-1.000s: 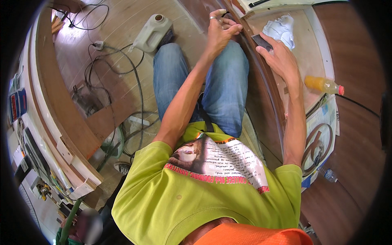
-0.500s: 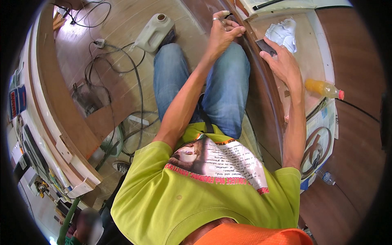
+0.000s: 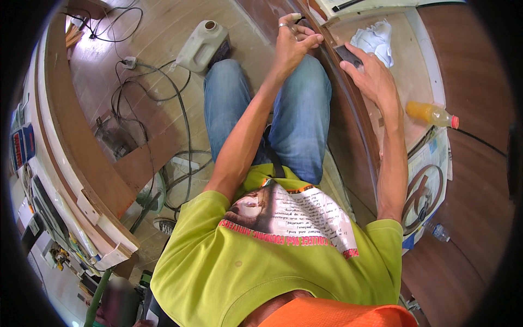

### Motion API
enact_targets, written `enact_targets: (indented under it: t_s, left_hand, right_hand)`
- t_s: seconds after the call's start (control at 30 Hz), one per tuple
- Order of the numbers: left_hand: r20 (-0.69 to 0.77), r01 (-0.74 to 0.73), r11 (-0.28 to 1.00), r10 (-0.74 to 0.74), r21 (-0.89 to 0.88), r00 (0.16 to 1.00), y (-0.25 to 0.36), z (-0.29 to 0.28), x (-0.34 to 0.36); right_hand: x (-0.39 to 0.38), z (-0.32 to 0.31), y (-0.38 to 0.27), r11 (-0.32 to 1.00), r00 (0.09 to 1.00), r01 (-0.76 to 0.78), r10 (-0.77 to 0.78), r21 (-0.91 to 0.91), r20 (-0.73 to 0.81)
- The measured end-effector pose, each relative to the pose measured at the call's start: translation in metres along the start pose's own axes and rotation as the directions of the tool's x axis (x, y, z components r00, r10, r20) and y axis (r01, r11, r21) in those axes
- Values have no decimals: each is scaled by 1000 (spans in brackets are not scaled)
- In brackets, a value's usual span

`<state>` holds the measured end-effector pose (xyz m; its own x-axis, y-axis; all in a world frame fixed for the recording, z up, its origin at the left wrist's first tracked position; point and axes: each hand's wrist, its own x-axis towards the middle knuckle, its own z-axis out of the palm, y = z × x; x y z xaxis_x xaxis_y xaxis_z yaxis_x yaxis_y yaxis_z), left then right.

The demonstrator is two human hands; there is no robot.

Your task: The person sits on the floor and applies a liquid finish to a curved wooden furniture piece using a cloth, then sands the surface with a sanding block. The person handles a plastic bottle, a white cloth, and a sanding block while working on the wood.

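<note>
My left hand [image 3: 294, 43] is at the long brown wooden panel [image 3: 348, 95], its fingers curled close to the near edge. A small dark thing shows behind those fingers, too hidden to name. Just right of the panel's edge, my right hand [image 3: 376, 76] grips a dark grey flat piece [image 3: 346, 55], which looks like folded sandpaper, between thumb and fingers. A crumpled white cloth [image 3: 376, 41] lies right beyond the right hand, on a pale board [image 3: 411, 82].
A bottle of orange liquid [image 3: 430, 114] lies beside my right forearm, near a brown ring-shaped piece [image 3: 424, 196] and a clear bottle [image 3: 437, 231]. A whitish jug [image 3: 201, 46] stands before my knees. Black cables [image 3: 185, 109] coil on the floor. A curved wooden frame [image 3: 76, 131] is at left.
The view has shifted slightly. My right hand has moved a little along the panel with the dark flat piece; my left hand stays nearly in place. A person at lower left has moved.
</note>
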<state>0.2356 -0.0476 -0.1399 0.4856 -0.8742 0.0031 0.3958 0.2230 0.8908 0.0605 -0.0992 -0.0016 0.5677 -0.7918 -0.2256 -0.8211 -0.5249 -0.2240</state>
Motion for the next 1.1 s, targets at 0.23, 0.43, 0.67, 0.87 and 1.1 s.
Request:
enact_targets:
  t_s: [0.23,0.43,0.67,0.87,1.1]
  left_hand:
    - [-18,-11,1000,10,-23,1000,-5,1,0]
    - [22,-2,1000,2,13,1000,2,3,2]
    - [18,-12,1000,12,23,1000,2,0,0]
    - [-1,-17,1000,17,-17,1000,-2,2,0]
    - [6,9,999,-10,43,1000,3,1,0]
  right_hand:
    - [1,1,1,1000,999,28,-27,14,-30]
    - [1,6,10,998,994,62,-61,19,-89]
    - [11,9,2,998,995,43,-39,38,-93]
    - [-18,6,7,1000,997,14,-12,24,-82]
    - [-8,1,3,1000,999,-1,1,7,-43]
